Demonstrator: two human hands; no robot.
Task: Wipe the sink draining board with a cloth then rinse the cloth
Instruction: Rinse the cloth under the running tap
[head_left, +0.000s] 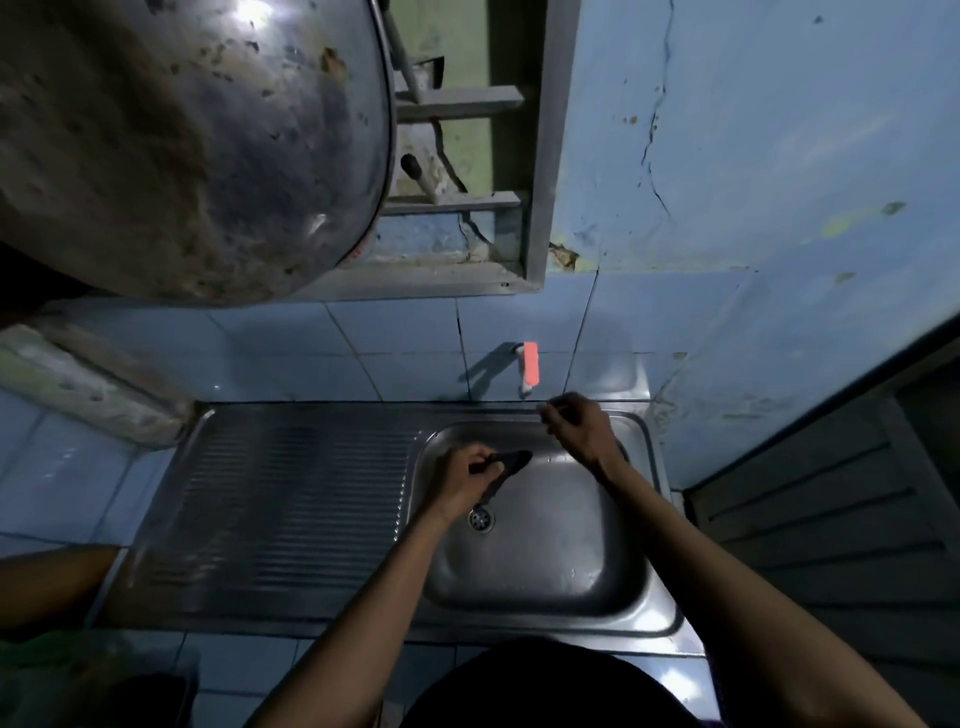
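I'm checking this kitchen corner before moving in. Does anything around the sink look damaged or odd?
Yes. The blue wall above the sink has a long crack and peeling paint patches, and plaster is chipped at the window frame corner. The hanging pan is stained. The draining board looks intact.

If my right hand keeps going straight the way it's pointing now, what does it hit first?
Probably the small tap with the orange-red handle on the blue tiled wall. The right hand reaches up over the back rim of the steel sink toward it, though depth is unclear from this head view.
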